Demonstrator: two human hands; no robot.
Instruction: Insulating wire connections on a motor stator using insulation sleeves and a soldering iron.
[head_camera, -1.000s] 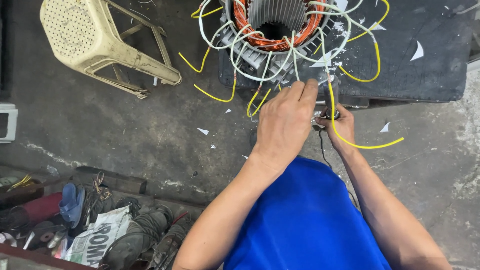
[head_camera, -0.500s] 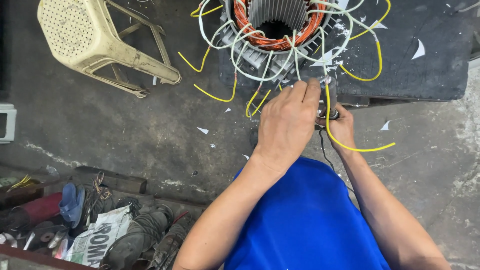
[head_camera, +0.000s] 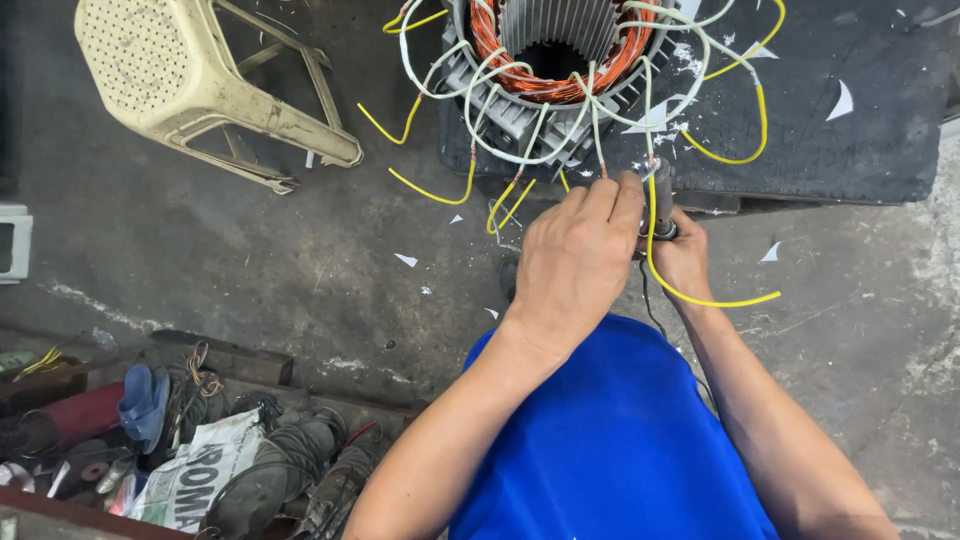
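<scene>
A motor stator (head_camera: 555, 60) with copper windings and white and yellow sleeved leads lies on a dark mat (head_camera: 840, 130) at the top. My left hand (head_camera: 575, 255) pinches a lead end at the stator's front edge, fingers closed on it. My right hand (head_camera: 682, 262) is partly hidden behind the left and grips a dark tool handle (head_camera: 662, 200) with a cord running down from it. A yellow sleeved lead (head_camera: 700, 296) loops out past the right hand.
A cream plastic stool (head_camera: 190, 90) lies tipped on the concrete floor at upper left. A low tray of scrap, wire coils, a blue slipper and paper (head_camera: 180, 450) fills the lower left. White paper scraps (head_camera: 405, 260) dot the floor. My blue-clad lap (head_camera: 610, 440) is below.
Both hands have stayed together at the stator's front edge, with the left hand's fingers shifting slightly on the lead. The yellow loop has swung a little lower to the right.
</scene>
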